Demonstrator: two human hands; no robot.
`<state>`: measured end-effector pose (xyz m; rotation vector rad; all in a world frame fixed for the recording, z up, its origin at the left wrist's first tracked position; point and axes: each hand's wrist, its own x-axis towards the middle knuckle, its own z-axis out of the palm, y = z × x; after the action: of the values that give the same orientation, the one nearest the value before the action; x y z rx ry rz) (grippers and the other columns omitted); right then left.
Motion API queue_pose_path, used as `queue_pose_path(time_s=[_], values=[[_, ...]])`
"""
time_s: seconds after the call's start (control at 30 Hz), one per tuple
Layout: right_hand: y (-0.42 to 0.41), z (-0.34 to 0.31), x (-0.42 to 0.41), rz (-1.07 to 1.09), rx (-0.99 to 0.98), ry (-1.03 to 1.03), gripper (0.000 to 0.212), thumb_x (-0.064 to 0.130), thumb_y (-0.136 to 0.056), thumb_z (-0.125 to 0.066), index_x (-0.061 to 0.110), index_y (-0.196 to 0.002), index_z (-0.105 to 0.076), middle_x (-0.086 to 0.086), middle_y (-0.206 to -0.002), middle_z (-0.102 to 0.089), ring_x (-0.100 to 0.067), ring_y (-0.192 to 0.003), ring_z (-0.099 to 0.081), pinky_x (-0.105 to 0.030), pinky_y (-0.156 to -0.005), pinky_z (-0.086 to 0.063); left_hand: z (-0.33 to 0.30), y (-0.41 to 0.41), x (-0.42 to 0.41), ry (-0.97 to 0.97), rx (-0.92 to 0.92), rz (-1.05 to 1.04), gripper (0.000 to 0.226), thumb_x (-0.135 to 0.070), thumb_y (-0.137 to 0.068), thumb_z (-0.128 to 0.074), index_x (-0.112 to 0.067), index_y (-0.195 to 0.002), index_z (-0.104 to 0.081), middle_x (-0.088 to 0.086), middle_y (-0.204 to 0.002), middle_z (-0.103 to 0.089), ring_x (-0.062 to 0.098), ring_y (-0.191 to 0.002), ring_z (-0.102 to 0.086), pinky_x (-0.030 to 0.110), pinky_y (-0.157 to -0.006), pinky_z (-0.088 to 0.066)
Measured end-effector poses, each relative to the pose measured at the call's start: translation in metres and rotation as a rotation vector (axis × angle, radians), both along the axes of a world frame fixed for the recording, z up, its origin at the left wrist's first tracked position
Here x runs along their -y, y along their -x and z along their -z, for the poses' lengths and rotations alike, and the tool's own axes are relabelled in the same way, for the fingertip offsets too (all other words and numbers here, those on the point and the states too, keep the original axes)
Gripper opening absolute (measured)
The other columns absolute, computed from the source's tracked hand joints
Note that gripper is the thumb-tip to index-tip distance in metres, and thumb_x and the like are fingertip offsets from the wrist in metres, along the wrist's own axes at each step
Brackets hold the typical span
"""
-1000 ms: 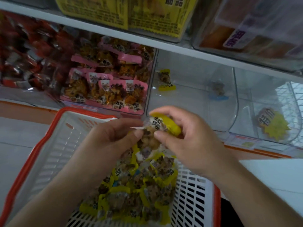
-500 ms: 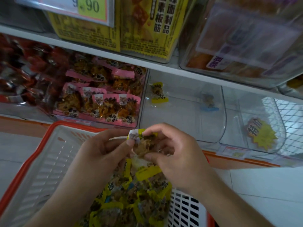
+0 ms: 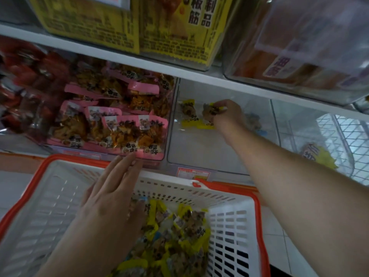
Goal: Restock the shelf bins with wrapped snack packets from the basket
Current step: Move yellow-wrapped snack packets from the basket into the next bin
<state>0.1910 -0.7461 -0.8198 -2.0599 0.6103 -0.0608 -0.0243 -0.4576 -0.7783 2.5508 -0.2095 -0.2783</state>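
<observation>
Here, beginning at the left, the left hand (image 3: 114, 193) is held flat over the basket (image 3: 225, 198), its fingers straight and spread, with nothing gripped; its fingertips reach past the basket's far rim toward the bin of pink packets (image 3: 111, 126) just beyond them. Below and to the right of that palm, the heap of yellow-edged packets (image 3: 175, 236) is seen lying in the basket (a good many are left, so the restocking is judged to be at an early stage).

Further right, the right hand (image 3: 224, 114) is stretched into the clear bin (image 3: 199, 152), and a yellow packet (image 3: 209, 112) is pinched between curled fingertips and thumb, apparently low near the bin floor. Just left of those fingers another yellow packet (image 3: 188, 112) is already lying in the bin; behind the wrist a blue-edged packet (image 3: 254, 121) is partly hidden.

The packets are judged to be light, soft and crinkly, with a lumpy middle and flat sealed borders. The film is likely to be slick, so a pinch across the flat yellow border, or a loose cupping of the whole body, would be favoured. Hard squeezing is best avoided, since the contents might be crushed. Several could probably be scooped at once.
</observation>
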Motion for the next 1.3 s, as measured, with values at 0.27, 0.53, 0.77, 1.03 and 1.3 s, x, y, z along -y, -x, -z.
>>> queue_pose_path(time_s=[0.27, 0.53, 0.77, 1.03, 1.3], values=[[-0.012, 0.029, 0.002, -0.219, -0.049, 0.524, 0.035, 0.035, -0.096, -0.071, 0.035, -0.131, -0.066, -0.012, -0.131, -0.052, -0.034, -0.122, -0.052, -0.039, -0.101, -0.05, 0.026, -0.007, -0.006, -0.083, 0.048, 0.046, 0.086, -0.053, -0.084, -0.044, -0.028, -0.164, -0.026, -0.011, -0.172, -0.016, 0.008, -0.159, -0.008, 0.044, -0.118, -0.028], [0.011, 0.032, -0.006, -0.731, 0.178, 0.776, 0.059, 0.014, -0.086, -0.068, 0.021, -0.145, -0.064, -0.013, -0.15, -0.058, -0.041, -0.14, -0.049, -0.047, -0.115, -0.043, 0.025, -0.005, -0.003, -0.1, 0.068, 0.033, 0.09, -0.043, -0.083, -0.057, -0.026, -0.165, -0.024, -0.011, -0.173, -0.014, 0.01, -0.159, -0.009, 0.043, -0.119, -0.024], [0.013, 0.024, -0.019, -0.707, 0.041, 0.828, 0.073, 0.033, -0.096, -0.061, 0.036, -0.164, -0.035, -0.003, -0.158, -0.048, -0.032, -0.15, -0.035, -0.047, -0.121, -0.032, 0.03, -0.003, -0.001, -0.116, 0.056, 0.035, 0.091, -0.044, -0.085, -0.059, -0.028, -0.166, -0.019, -0.013, -0.173, -0.008, 0.01, -0.16, -0.004, 0.041, -0.122, -0.019], [0.016, 0.015, -0.006, -0.502, -0.106, 0.727, 0.07, 0.019, -0.094, -0.056, 0.024, -0.163, -0.039, -0.003, -0.163, -0.042, -0.039, -0.143, -0.039, -0.044, -0.117, -0.035, 0.022, -0.002, 0.002, -0.083, 0.081, 0.002, 0.084, -0.031, -0.088, -0.065, -0.024, -0.164, -0.028, -0.009, -0.172, -0.019, 0.008, -0.158, -0.008, 0.044, -0.118, -0.023], [0.012, 0.014, -0.005, -0.525, -0.21, 0.688, 0.067, 0.048, -0.108, -0.044, 0.034, -0.169, -0.02, 0.004, -0.176, -0.02, -0.041, -0.154, -0.026, -0.053, -0.124, -0.028, 0.009, 0.001, 0.002, -0.074, 0.024, 0.002, 0.095, -0.039, -0.093, -0.064, -0.044, -0.162, 0.001, -0.037, -0.163, 0.019, -0.011, -0.147, 0.027, 0.036, -0.122, -0.008]])
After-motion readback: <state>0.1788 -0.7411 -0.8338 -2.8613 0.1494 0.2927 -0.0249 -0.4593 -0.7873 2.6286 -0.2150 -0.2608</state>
